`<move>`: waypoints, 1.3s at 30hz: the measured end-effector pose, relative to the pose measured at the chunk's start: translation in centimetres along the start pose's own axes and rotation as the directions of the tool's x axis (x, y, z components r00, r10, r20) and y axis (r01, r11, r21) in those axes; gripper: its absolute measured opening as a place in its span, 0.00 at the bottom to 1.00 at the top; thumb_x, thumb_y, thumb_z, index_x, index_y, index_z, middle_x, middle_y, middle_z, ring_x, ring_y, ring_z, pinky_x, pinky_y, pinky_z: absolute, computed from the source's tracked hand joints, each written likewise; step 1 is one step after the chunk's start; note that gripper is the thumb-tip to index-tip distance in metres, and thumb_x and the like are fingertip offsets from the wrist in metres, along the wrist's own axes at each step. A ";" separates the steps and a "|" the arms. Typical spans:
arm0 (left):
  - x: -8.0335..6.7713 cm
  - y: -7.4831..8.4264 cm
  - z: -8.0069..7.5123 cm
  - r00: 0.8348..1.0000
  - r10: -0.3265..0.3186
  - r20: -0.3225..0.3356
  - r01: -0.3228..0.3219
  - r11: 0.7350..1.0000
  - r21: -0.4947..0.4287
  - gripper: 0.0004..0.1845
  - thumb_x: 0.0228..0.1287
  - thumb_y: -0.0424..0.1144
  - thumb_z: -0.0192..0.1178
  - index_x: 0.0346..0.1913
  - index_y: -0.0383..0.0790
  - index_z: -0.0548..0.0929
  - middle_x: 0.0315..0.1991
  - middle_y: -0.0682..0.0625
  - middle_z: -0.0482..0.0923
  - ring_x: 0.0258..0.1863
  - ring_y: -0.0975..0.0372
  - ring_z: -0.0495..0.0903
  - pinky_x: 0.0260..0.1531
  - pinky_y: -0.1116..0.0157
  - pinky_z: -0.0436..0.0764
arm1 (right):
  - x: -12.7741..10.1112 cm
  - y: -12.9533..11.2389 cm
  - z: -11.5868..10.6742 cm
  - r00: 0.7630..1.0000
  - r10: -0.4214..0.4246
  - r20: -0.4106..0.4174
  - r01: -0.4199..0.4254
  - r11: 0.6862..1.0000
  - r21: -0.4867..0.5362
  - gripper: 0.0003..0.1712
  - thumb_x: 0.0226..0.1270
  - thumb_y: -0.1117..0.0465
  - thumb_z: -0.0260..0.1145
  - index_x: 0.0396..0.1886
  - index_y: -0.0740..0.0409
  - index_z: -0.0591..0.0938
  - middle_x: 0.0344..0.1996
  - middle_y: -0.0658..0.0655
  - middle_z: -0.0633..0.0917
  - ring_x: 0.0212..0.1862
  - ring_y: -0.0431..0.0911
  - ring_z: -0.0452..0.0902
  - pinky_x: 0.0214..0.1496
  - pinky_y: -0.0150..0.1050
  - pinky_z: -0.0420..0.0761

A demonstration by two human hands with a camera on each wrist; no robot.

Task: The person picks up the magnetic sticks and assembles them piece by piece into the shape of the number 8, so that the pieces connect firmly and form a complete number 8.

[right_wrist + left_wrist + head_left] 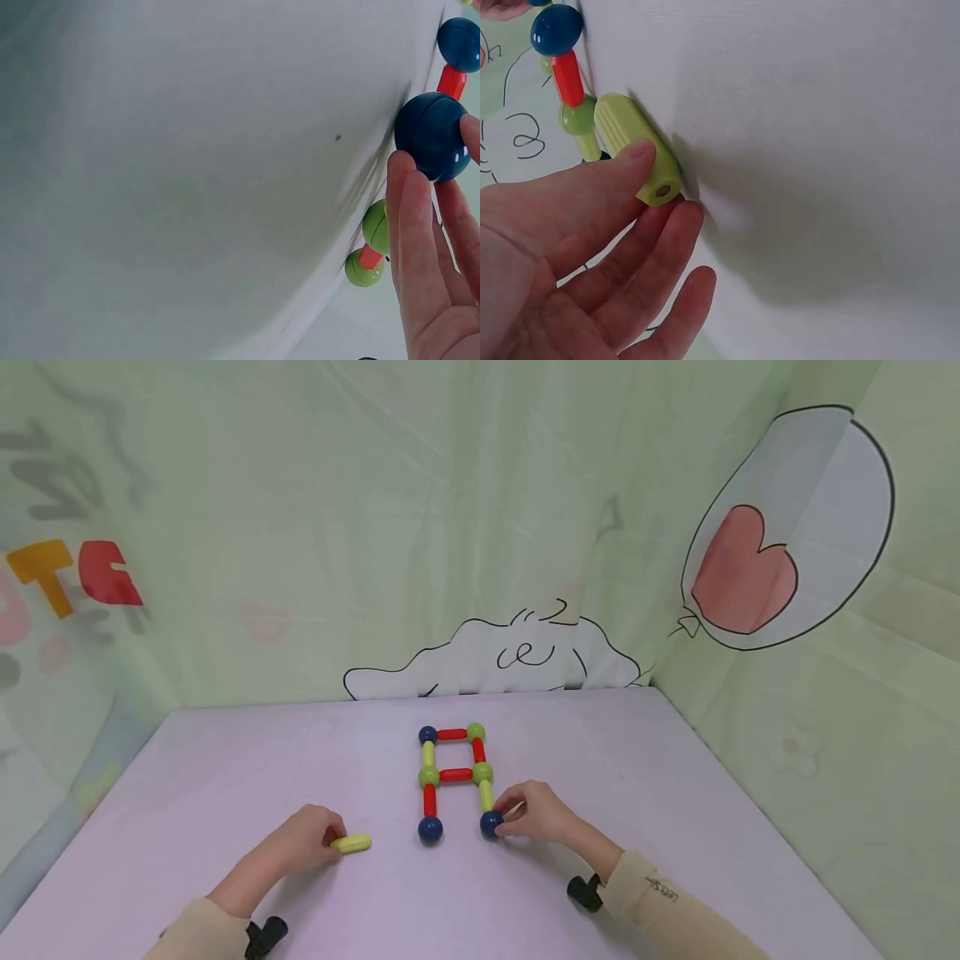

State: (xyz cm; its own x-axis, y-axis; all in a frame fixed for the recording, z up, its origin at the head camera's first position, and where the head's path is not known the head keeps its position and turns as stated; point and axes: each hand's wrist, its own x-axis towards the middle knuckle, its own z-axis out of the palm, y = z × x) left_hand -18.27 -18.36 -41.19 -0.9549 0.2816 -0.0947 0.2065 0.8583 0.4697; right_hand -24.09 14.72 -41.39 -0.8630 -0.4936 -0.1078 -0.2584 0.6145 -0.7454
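A flat figure of red and yellow rods joined by green and blue balls [455, 774] lies on the pale purple table [600, 777]. My right hand [504, 822] pinches the blue ball [491, 824] at the figure's lower right end. In the right wrist view the fingertips [409, 195] sit on either side of this blue ball [429, 135]. My left hand [333, 842] pinches the near end of a loose yellow rod [354, 843], which lies left of the figure's other blue foot ball [430, 829]. In the left wrist view this ribbed yellow rod [630, 142] sits between two fingertips [634, 161].
Green cloth walls printed with a cartoon animal [495, 660] and a heart balloon [780, 535] close in the table at the back and right. The table's left edge [82, 810] runs diagonally. Bare table surface lies to both sides of the figure.
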 end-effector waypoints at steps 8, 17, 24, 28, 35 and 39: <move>0.7 0.7 -0.2 0.998 0.056 0.027 -0.057 0.998 0.009 0.05 0.43 0.29 0.62 0.24 0.40 0.78 0.22 0.54 0.71 0.23 0.63 0.67 0.25 0.66 0.69 | -0.2 -0.1 -0.1 1.000 -0.018 0.005 0.018 1.000 0.003 0.15 0.42 0.64 0.69 0.34 0.61 0.79 0.31 0.53 0.80 0.30 0.43 0.76 0.29 0.31 0.76; 2.5 3.5 -0.6 0.990 0.139 -0.024 -0.138 0.990 0.040 0.05 0.45 0.34 0.62 0.28 0.40 0.79 0.22 0.57 0.72 0.23 0.65 0.69 0.26 0.67 0.70 | -0.1 -0.1 -0.2 1.000 -0.012 0.010 0.012 1.000 0.012 0.15 0.42 0.64 0.69 0.34 0.61 0.80 0.31 0.53 0.80 0.30 0.43 0.76 0.30 0.32 0.76; 4.0 5.8 1.2 0.973 0.220 -0.066 -0.219 0.975 0.030 0.08 0.46 0.41 0.63 0.33 0.47 0.80 0.26 0.60 0.72 0.27 0.67 0.68 0.28 0.70 0.70 | -0.1 0.1 -0.2 1.000 -0.020 0.010 0.020 1.000 0.018 0.15 0.42 0.64 0.69 0.34 0.61 0.80 0.30 0.53 0.80 0.30 0.43 0.76 0.30 0.32 0.76; 4.6 7.0 2.1 0.965 0.255 -0.060 -0.253 0.967 0.037 0.08 0.46 0.41 0.63 0.32 0.47 0.81 0.26 0.61 0.72 0.28 0.66 0.69 0.27 0.71 0.70 | -0.1 0.1 -0.2 1.000 -0.012 0.007 0.012 1.000 0.020 0.15 0.42 0.63 0.69 0.34 0.61 0.80 0.30 0.53 0.80 0.30 0.43 0.76 0.30 0.32 0.76; 5.3 8.6 3.2 0.954 0.293 -0.055 -0.289 0.954 0.077 0.10 0.47 0.42 0.62 0.35 0.47 0.81 0.27 0.61 0.74 0.29 0.67 0.69 0.31 0.69 0.71 | -0.1 0.1 -0.3 1.000 0.014 0.008 -0.014 1.000 0.024 0.15 0.41 0.64 0.70 0.33 0.60 0.80 0.30 0.53 0.81 0.30 0.43 0.76 0.30 0.33 0.76; 5.7 8.9 3.6 0.956 0.290 -0.052 -0.284 0.954 0.097 0.10 0.47 0.42 0.63 0.35 0.46 0.82 0.28 0.60 0.75 0.29 0.67 0.69 0.30 0.69 0.71 | 0.0 0.0 -0.3 1.000 -0.011 0.013 0.010 1.000 0.020 0.15 0.41 0.64 0.70 0.33 0.61 0.80 0.29 0.53 0.81 0.30 0.43 0.77 0.30 0.32 0.76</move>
State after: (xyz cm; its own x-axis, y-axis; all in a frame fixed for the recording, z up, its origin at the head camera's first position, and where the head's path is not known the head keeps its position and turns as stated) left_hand -21.07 -7.60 -40.67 -0.8636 0.4959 0.0912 0.4892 0.7803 0.3896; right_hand -24.21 14.95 -41.16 -0.8543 -0.5082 -0.1087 -0.2587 0.5973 -0.7592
